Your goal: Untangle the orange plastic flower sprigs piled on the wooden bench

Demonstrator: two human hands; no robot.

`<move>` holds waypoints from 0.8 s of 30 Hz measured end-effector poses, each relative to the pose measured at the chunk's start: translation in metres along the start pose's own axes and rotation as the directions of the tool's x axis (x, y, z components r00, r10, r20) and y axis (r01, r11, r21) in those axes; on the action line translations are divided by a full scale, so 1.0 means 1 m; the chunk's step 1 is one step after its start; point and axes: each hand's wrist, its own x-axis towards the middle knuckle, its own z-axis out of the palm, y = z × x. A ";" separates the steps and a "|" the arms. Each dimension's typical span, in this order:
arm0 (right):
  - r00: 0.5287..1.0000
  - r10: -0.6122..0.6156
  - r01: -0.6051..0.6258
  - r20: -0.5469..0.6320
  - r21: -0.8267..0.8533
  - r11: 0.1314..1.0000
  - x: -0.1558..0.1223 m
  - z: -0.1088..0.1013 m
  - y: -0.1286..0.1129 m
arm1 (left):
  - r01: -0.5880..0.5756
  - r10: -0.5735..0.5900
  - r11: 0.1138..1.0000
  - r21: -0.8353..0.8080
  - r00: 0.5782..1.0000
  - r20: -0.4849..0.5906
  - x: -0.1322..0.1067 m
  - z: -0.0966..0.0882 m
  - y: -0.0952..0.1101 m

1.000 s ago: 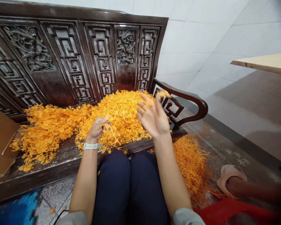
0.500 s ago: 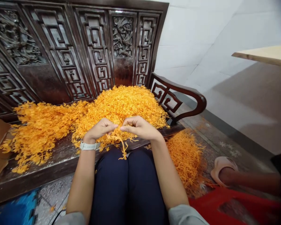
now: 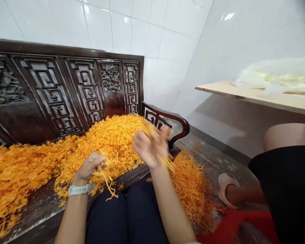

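Orange sprig point(image 3: 108, 184) slants from the left hand point(image 3: 90, 166) down toward the near right

The sprig's long axis runs obliquely: its upper end is at the left hand's fingertips, and its free, forked end points to the near right, over the dark trousers point(image 3: 127, 217). It is slim, yellow-orange and stringy, with thin branching tips. The left hand has it pinched between thumb and fingers, in front of the bench point(image 3: 139, 174); exactly how many strands are in that pinch cannot be told.

The right hand point(image 3: 151, 147) is spread wide, palm showing, and blurred. Two orange streaks show by it, one at the fingers point(image 3: 142, 139) and one beside the wrist; whether either touches the skin cannot be told.

Two bare hands are at work, with one pale watch strap point(image 3: 81, 189) on the left wrist. On the seat, one orange mound point(image 3: 117, 135) of small, frilly, flower-like pieces lies beyond the hands and merges with one looser spread point(image 3: 12, 173) at the left. On the floor at the right is one stringy, deeper orange pile point(image 3: 190, 186), below the bench's single visible armrest point(image 3: 178, 118). Farther right are one pale shoe point(image 3: 227, 189) on another person's foot and one wooden board point(image 3: 218, 88).
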 end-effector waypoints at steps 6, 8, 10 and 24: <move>0.133 0.909 -0.463 -0.396 0.786 0.410 0.017 0.028 0.040 | -0.056 0.043 0.991 0.123 0.994 0.104 -0.003 0.007 0.020; 0.256 0.941 -0.328 -0.223 0.895 0.301 0.015 0.030 0.034 | -0.055 0.032 0.990 0.131 0.985 0.170 -0.006 0.012 0.027; 0.420 0.902 -0.278 -0.101 0.932 0.234 0.014 0.030 0.027 | -0.063 0.023 0.987 0.151 0.968 0.252 -0.006 0.016 0.033; 0.702 0.702 -0.307 -0.119 0.839 0.449 0.022 0.042 0.020 | -0.084 -0.101 0.947 0.309 0.838 0.536 0.006 0.020 0.034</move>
